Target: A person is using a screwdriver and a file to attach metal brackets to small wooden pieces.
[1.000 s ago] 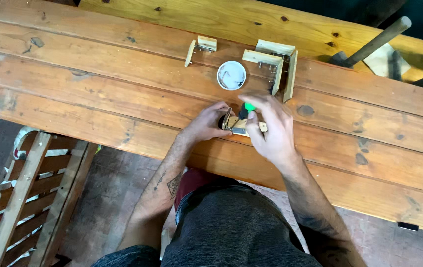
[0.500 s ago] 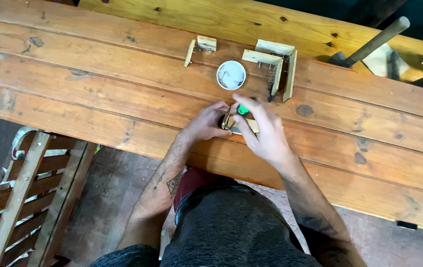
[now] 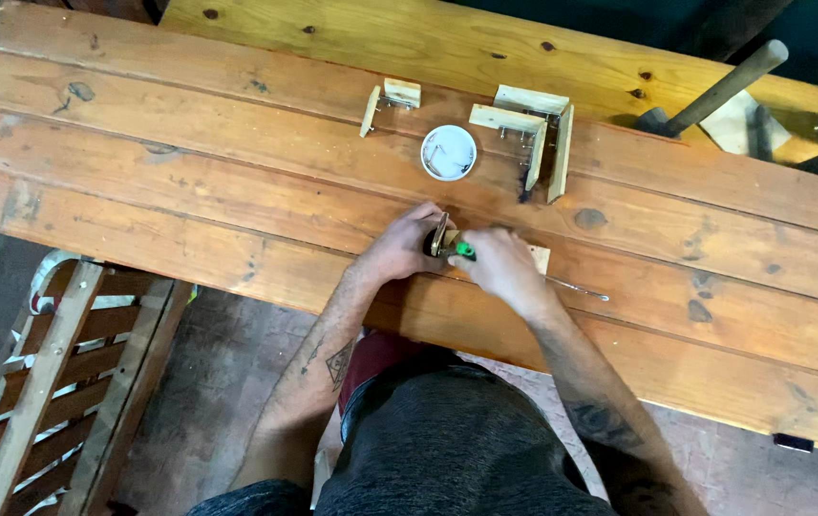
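We see a long workbench of reddish-brown wooden planks [image 3: 189, 182]. On it lie a small round white dish [image 3: 448, 152], several pale nailed wooden offcuts [image 3: 533, 134], a wooden-handled hammer [image 3: 714, 94] and a thin metal rod [image 3: 576, 287].

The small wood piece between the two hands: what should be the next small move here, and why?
Probably keep the left hand steady on the small wood piece while the right hand works the green-handled tool at it. Both hands meet at the piece near the workbench edge, so a slip would shift it.
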